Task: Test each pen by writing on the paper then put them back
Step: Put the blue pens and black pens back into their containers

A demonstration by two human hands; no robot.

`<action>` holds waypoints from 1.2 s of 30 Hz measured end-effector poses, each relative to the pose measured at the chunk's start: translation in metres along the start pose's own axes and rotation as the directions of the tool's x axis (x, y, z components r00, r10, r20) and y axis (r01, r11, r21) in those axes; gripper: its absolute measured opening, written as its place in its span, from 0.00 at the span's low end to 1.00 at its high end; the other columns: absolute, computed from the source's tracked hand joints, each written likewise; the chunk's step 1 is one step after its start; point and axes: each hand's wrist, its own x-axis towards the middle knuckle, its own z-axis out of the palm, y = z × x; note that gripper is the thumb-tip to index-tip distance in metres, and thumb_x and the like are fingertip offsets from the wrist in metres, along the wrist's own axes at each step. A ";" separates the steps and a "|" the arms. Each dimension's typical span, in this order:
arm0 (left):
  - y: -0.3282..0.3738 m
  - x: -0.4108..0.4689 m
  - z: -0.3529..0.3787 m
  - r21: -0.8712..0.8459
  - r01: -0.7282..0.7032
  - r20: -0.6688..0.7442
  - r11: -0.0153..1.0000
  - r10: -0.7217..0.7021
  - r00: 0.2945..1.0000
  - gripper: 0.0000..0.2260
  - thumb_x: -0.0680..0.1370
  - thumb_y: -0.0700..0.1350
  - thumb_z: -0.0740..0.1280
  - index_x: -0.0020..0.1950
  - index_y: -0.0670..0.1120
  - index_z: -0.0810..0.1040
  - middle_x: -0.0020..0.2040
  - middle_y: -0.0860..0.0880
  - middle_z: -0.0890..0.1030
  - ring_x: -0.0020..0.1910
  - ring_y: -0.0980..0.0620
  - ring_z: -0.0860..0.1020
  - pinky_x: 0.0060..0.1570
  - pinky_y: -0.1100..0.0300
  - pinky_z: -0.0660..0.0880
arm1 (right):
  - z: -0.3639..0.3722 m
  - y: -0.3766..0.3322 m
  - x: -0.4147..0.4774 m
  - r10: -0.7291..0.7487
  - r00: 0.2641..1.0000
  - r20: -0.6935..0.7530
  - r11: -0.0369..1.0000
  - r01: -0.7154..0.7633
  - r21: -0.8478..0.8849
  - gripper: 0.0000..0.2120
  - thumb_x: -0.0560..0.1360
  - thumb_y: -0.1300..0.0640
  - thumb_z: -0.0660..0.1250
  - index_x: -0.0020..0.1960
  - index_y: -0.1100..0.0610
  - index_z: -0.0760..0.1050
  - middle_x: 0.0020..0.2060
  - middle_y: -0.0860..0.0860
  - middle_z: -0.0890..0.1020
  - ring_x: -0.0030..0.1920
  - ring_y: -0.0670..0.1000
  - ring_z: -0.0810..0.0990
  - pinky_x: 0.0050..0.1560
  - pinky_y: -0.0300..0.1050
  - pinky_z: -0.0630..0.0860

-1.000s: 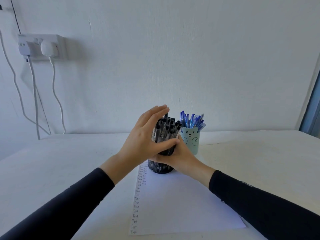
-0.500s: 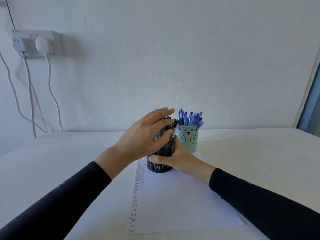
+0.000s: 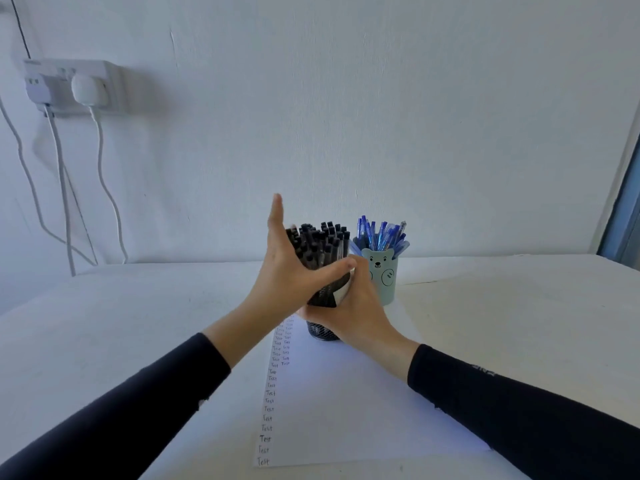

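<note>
A black mesh pen holder stands on the far end of a white paper and is packed with several black-capped pens. My left hand is against the bundle's left side, fingers straight and pointing up, thumb stretched across the front of the pens. My right hand wraps around the holder from the right and front. The paper's left margin carries columns of the handwritten word "Test". A pale blue bear cup just right of the holder is filled with blue pens.
Everything sits on a white table against a white wall. A wall socket with plugs and hanging cables is at the far left. A window or door frame shows at the right edge.
My left hand's fingers have lifted off the pen tops and now stand upright beside the bundle, so the caps are uncovered. My right hand stays around the holder.
</note>
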 end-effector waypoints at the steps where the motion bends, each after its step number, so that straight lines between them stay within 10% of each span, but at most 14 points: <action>1: 0.002 0.002 0.002 -0.036 0.068 -0.031 0.997 -0.069 0.997 0.57 0.63 0.59 0.79 0.79 0.55 0.44 0.79 0.54 0.53 0.76 0.59 0.56 0.72 0.58 0.59 | 0.003 -0.001 -0.002 -0.014 0.998 -0.061 0.999 0.012 -0.034 0.36 0.57 0.43 0.78 0.57 0.44 0.62 0.52 0.38 0.73 0.58 0.44 0.73 0.56 0.46 0.76; 5: 0.006 0.016 -0.005 -0.205 0.185 0.013 0.961 -0.186 0.982 0.44 0.62 0.56 0.81 0.73 0.52 0.64 0.63 0.55 0.76 0.61 0.56 0.77 0.58 0.59 0.76 | 0.005 -0.004 -0.005 -0.013 1.000 -0.025 1.000 0.013 0.006 0.36 0.60 0.45 0.80 0.57 0.44 0.60 0.53 0.44 0.75 0.57 0.47 0.76 0.53 0.45 0.78; 11: -0.008 0.032 -0.034 -0.421 0.180 0.316 0.889 -0.042 0.948 0.36 0.67 0.43 0.79 0.71 0.52 0.68 0.63 0.51 0.80 0.60 0.52 0.80 0.58 0.52 0.78 | -0.018 0.001 0.019 0.017 0.942 0.335 0.990 -0.062 0.126 0.41 0.63 0.52 0.82 0.68 0.47 0.63 0.59 0.44 0.79 0.60 0.42 0.78 0.61 0.45 0.76; 15: -0.016 0.016 -0.005 -0.085 0.120 0.238 0.989 -0.097 0.966 0.41 0.66 0.51 0.80 0.72 0.54 0.61 0.59 0.53 0.79 0.54 0.59 0.81 0.60 0.54 0.77 | -0.008 0.006 0.010 0.045 0.980 0.195 0.990 -0.070 0.119 0.36 0.64 0.55 0.81 0.64 0.50 0.63 0.57 0.47 0.77 0.55 0.39 0.78 0.53 0.37 0.78; 18: -0.013 0.011 0.011 0.137 -0.117 0.088 0.984 0.105 0.991 0.48 0.66 0.58 0.77 0.77 0.52 0.53 0.73 0.53 0.65 0.69 0.58 0.68 0.70 0.59 0.65 | -0.003 0.005 0.010 -0.029 0.980 0.196 0.999 0.022 0.038 0.31 0.67 0.56 0.78 0.64 0.43 0.69 0.59 0.43 0.73 0.59 0.34 0.71 0.58 0.28 0.69; 23: -0.018 0.023 0.003 0.477 -0.580 0.107 0.660 0.611 0.784 0.26 0.77 0.57 0.66 0.69 0.43 0.74 0.72 0.49 0.72 0.74 0.51 0.66 0.74 0.54 0.63 | -0.012 0.004 0.006 0.033 0.965 0.261 0.994 -0.059 0.092 0.35 0.69 0.56 0.78 0.62 0.49 0.54 0.55 0.36 0.66 0.56 0.23 0.67 0.46 0.19 0.67; 29: -0.014 0.025 -0.016 0.546 -0.554 0.087 0.628 0.616 0.783 0.20 0.79 0.57 0.62 0.61 0.45 0.82 0.56 0.49 0.84 0.54 0.52 0.82 0.47 0.53 0.82 | -0.016 0.004 0.007 0.092 0.942 0.321 0.978 -0.146 0.150 0.35 0.69 0.58 0.78 0.65 0.51 0.58 0.56 0.43 0.75 0.47 0.25 0.76 0.43 0.24 0.74; 36: -0.009 0.022 -0.017 0.494 -0.540 0.192 0.681 0.521 0.832 0.23 0.81 0.56 0.56 0.70 0.47 0.75 0.67 0.49 0.77 0.65 0.55 0.75 0.64 0.54 0.74 | -0.023 0.001 0.009 0.111 0.922 0.371 0.982 -0.159 0.102 0.29 0.70 0.57 0.77 0.64 0.49 0.64 0.52 0.38 0.76 0.44 0.24 0.76 0.40 0.22 0.71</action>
